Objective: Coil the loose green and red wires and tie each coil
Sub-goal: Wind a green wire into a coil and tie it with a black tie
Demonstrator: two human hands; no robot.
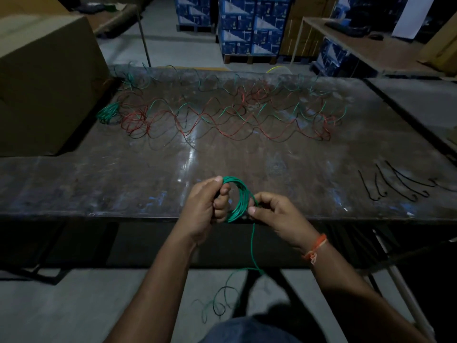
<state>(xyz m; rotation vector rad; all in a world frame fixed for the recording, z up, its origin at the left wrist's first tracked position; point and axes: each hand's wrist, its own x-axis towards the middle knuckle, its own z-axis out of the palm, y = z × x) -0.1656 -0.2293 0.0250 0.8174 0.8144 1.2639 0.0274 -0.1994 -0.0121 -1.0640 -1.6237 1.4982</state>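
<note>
My left hand [205, 206] grips a green wire coil [238, 196] at its left side, just above the table's near edge. My right hand [274, 216] pinches the wire at the coil's right side. From there the loose green tail [253, 246] hangs down to the floor and curls in loops. Loose red wires [222, 129] and green wires [249, 112] lie spread in waves across the far half of the dark table [99, 184]. A finished green coil [108, 113] lies at the far left.
Several black ties [395, 184] lie on the table's right side. A large cardboard box [47, 78] stands at the far left. Stacked blue cartons [247, 26] and a second table [371, 43] are behind.
</note>
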